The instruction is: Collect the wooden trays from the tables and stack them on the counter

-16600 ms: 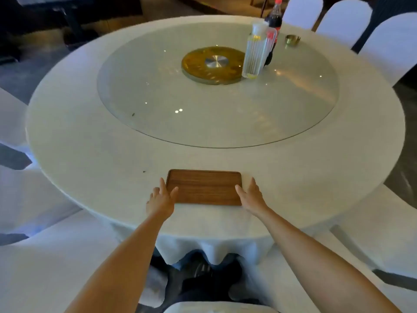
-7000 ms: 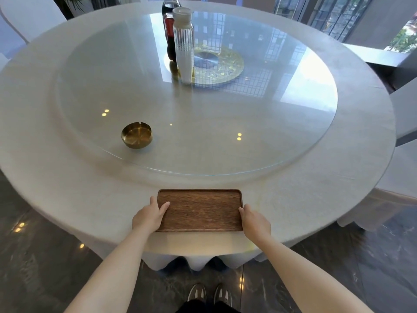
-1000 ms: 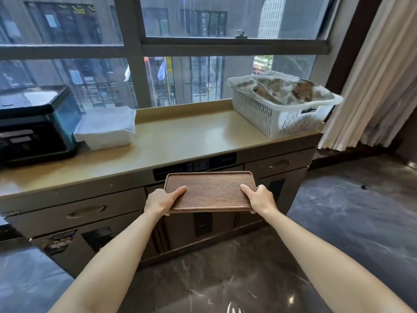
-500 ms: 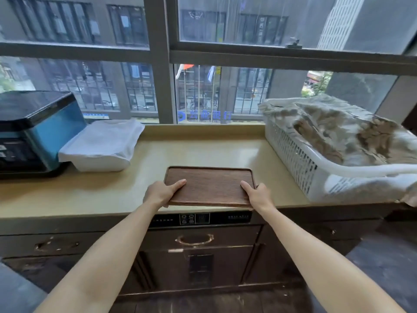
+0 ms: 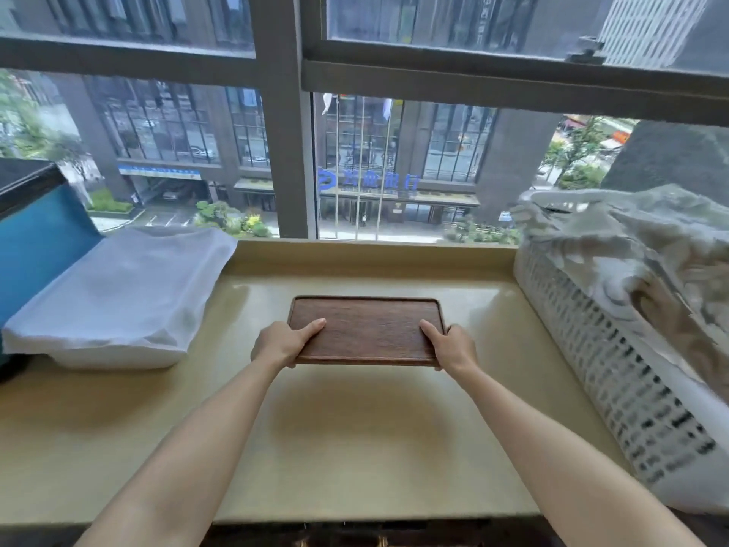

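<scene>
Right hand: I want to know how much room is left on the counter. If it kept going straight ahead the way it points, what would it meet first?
Likely nothing soon: beyond the right hand holding the wooden tray, bare counter runs to the raised sill under the window. Depth is uncertain.

White cloth-covered bundle (image 5: 118, 298) at left, blue-sided appliance (image 5: 35, 238) at far left edge, white perforated basket (image 5: 615, 373) with crumpled patterned cloth (image 5: 647, 262) at right, window (image 5: 363, 112) behind.

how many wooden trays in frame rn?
1 for sure: the tray held over the counter, left hand and right hand on its ends. More may be stacked beneath it; this view can't tell.
</scene>
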{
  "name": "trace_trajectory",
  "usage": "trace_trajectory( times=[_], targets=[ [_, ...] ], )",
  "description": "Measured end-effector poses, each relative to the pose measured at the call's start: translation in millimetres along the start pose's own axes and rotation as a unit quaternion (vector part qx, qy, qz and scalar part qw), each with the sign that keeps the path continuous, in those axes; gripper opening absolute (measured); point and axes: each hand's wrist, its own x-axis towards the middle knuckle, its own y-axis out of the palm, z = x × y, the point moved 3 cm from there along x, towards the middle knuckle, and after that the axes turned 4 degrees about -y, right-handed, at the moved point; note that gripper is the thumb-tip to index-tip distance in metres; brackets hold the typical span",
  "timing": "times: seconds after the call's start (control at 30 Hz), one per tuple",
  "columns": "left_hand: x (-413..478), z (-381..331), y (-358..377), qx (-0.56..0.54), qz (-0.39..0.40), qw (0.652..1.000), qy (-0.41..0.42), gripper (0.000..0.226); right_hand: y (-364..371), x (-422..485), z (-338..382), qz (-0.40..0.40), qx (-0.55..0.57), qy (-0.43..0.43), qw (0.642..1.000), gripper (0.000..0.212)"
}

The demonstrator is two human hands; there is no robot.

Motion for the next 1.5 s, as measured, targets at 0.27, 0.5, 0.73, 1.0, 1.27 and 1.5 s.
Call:
trace_trajectory(
  times=[0.27,0.5,0.73,1.0,1.27,1.5],
  targets=[
    [96,-31,-7,0.027,-0.001,1.0,-0.008,0.065,38,89,30,0.004,-0.002,0.017,1.0,0.043],
    [142,-42,1,0.096,-0.019,0.995,-0.003,0.072,53,136,36,0.03,-0.019,0.025,0.999,0.041],
    [166,-56,5,0.143,-0.009,0.99,0.01,0.065,60,168,35,0.029,-0.036,0.031,0.998,0.045],
    [185,-67,5,0.199,-0.005,0.98,0.03,0.071,64,182,38,0.014,-0.144,0.013,0.989,0.053],
    [186,-75,3,0.252,-0.019,0.967,0.04,0.079,58,184,47,0.015,-0.298,-0.041,0.953,0.054],
    [177,-78,3,0.274,-0.025,0.961,0.029,0.079,57,185,51,0.032,-0.313,-0.058,0.947,0.051]
  ],
)
